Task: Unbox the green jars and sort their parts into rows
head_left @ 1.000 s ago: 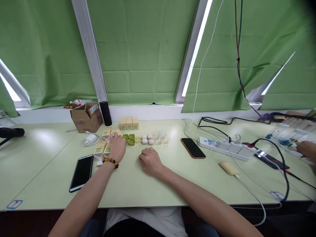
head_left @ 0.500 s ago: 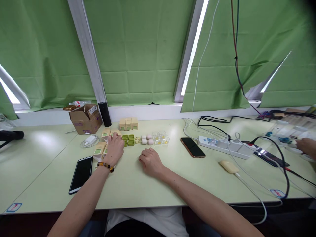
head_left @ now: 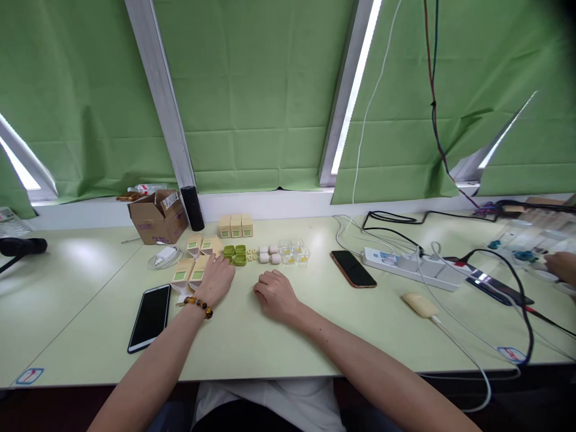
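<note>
My left hand (head_left: 218,279), a beaded bracelet at its wrist, reaches to the near left edge of the green square cups (head_left: 240,258). Its fingers look apart and bent downward, with nothing visible in them; the tips are partly hidden. Left of it stand several small cream cardboard boxes (head_left: 181,272) with green labels. My right hand (head_left: 275,294) rests on the table, fingers curled in and nothing seen in them. Beyond it lie small yellowish square pieces (head_left: 252,254), pale pink-white pieces (head_left: 275,258) and clear cups (head_left: 303,255) with yellow bits.
Three more cream boxes (head_left: 236,226) stand at the back. A phone (head_left: 149,317) lies left, another phone (head_left: 353,268) right, near a power strip (head_left: 414,270) and cables. A brown carton (head_left: 158,222) and black cylinder (head_left: 192,208) stand back left. Another person's hand (head_left: 561,265) is far right.
My left hand has moved right, off the cream boxes and over to the green cups, uncovering the boxes. My right hand stays where it was. The view has shifted slightly.
</note>
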Demonstrator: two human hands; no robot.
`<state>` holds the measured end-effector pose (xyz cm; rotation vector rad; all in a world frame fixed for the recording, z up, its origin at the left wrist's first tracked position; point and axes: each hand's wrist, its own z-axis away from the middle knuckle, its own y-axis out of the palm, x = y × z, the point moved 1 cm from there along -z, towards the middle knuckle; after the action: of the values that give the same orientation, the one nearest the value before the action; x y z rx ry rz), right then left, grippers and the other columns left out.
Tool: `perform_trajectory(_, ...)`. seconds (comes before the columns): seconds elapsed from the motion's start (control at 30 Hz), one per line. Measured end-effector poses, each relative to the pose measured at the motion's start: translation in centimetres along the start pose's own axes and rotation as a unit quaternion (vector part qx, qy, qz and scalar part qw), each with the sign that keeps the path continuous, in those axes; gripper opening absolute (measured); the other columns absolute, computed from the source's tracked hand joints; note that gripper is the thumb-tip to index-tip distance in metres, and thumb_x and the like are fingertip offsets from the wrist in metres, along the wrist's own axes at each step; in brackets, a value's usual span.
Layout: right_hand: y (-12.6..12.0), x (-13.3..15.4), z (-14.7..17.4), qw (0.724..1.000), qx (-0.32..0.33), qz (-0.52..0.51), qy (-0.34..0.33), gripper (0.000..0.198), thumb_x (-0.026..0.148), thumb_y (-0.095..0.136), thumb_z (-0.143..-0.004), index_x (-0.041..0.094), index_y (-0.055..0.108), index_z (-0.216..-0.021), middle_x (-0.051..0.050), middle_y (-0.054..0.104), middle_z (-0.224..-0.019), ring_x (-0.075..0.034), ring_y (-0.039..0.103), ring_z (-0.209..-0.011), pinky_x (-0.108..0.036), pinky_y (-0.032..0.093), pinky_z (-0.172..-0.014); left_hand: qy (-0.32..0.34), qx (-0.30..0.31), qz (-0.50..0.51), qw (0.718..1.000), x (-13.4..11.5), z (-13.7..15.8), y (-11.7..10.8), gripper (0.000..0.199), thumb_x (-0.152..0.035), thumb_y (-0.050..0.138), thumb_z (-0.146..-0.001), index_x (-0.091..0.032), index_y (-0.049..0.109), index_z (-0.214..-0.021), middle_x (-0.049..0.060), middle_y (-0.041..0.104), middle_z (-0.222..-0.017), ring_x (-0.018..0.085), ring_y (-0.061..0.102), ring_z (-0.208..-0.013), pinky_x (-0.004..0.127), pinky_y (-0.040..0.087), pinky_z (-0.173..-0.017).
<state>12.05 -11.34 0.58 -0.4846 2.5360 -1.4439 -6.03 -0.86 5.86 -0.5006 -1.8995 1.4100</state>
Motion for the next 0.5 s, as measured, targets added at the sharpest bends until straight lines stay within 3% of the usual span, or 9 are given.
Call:
perform_trajectory(0.27, -0.23, 0.10, -0.05, 1.000, 0.006, 0.001, 0.005, 0.012, 0.010, 0.064, -0.085, 0.017, 0.071, -0.080, -0.006, 0.068, -0.082, -0.018, 0.053, -0.078, -0.035, 0.026, -0.072, 0.011, -0.009, 0.013, 1.000, 0.01, -0.01, 0.35, 0.033, 0.005, 0.048, -0.086, -0.012, 0.076, -0.091, 0.015, 0.076, -0.102, 0.028, 0.065, -0.106, 0.047, 0.031, -0.115)
perform_trajectory(0.5, -0.27, 0.05, -0.15, 1.000, 0.016, 0.001, 0.013, 0.011, 0.011, 0.065, -0.085, 0.018, 0.073, -0.083, -0.006, 0.068, -0.083, -0.019, 0.053, -0.079, -0.036, 0.026, -0.072, -0.008, -0.030, 0.008, 0.999, -0.11, 0.50, -0.63, 0.032, 0.001, 0.047, -0.090, -0.014, 0.075, -0.088, 0.016, 0.074, -0.102, 0.030, 0.061, -0.112, 0.041, 0.041, -0.096)
